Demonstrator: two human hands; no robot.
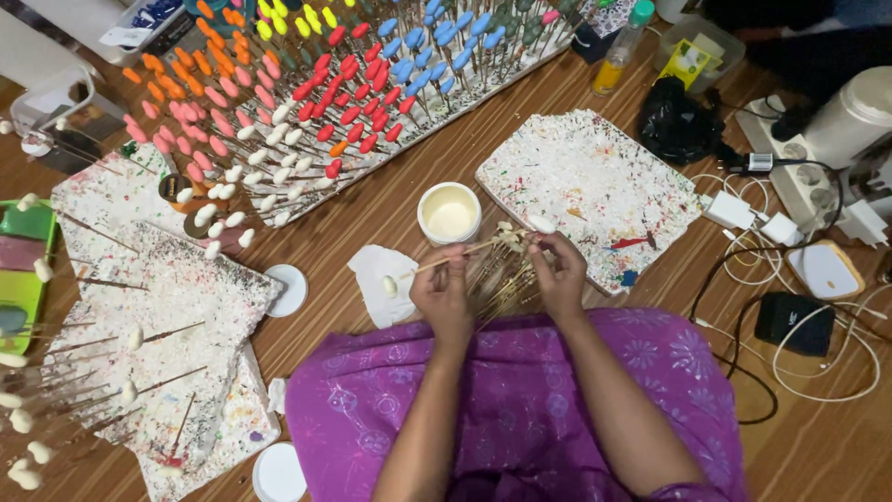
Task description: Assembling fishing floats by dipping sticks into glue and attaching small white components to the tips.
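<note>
My left hand grips a thin wooden stick that lies across in front of me, with a small white oval bead at its left end. My right hand pinches the stick's right end, beside a white piece at the fingertips. Under both hands lies a bundle of bare sticks. A white cup of cream paint stands just beyond my hands. A crumpled white tissue lies left of the left hand.
A large board of coloured beads on sticks fills the far side. Paint-spattered boards lie at right and left, with white beads on sticks. Cables, chargers, a black bag, a bottle and lids lie around.
</note>
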